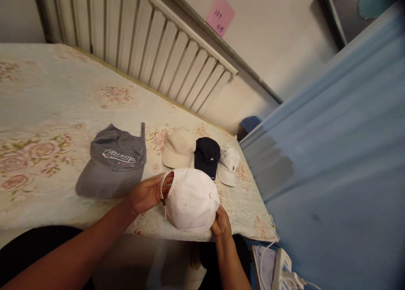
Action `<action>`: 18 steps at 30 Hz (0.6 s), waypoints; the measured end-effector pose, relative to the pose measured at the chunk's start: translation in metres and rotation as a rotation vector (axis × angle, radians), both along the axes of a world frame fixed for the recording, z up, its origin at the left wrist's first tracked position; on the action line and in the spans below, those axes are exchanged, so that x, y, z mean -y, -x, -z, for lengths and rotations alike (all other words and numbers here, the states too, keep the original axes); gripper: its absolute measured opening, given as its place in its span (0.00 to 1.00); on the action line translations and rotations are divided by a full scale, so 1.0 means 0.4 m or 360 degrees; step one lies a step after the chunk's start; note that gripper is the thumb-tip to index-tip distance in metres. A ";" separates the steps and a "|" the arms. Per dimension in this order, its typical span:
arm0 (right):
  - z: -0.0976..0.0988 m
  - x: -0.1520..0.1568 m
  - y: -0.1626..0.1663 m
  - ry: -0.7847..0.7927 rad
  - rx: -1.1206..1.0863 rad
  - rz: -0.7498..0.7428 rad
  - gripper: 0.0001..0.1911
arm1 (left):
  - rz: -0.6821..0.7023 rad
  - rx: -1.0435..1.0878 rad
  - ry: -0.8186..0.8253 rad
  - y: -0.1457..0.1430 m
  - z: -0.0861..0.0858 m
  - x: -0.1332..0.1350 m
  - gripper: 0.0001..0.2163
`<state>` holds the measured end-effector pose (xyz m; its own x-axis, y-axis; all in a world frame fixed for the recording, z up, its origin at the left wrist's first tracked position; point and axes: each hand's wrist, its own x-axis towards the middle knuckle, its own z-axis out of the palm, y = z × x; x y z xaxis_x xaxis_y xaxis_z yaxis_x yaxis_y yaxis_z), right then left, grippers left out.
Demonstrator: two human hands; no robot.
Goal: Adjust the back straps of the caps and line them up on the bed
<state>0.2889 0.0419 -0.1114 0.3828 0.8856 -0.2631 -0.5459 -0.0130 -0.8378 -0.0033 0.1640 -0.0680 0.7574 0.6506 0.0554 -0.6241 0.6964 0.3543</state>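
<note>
Baseball cap in white point(193, 203) is held over the near edge of the floral-covered bed point(72, 104), left hand point(148, 194) gripping it by the back strap point(162, 183) and right hand point(222, 222) gripping the opposite side, a two-ended hold that probably keeps the soft crown point(190, 195) spread

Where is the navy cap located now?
In the head view, the navy cap lies just right of centre, between the beige cap and the rightmost white cap.
</note>
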 end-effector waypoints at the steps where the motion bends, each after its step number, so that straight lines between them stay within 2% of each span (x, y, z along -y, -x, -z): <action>1: 0.001 0.000 0.000 0.0006 -0.0012 0.0017 0.17 | 0.0028 -0.0029 0.0005 -0.001 0.000 0.001 0.12; 8: -0.005 -0.006 0.006 0.0005 -0.0039 0.0062 0.16 | 0.0125 -0.0136 0.0041 -0.002 0.004 0.011 0.16; 18: -0.004 -0.003 0.007 0.0042 0.0119 -0.0003 0.16 | 0.0142 -0.0024 0.0116 -0.002 -0.001 0.007 0.14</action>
<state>0.2862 0.0432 -0.1100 0.4007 0.8794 -0.2572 -0.4819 -0.0365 -0.8755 -0.0025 0.1613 -0.0678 0.8129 0.5824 -0.0014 -0.5535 0.7733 0.3092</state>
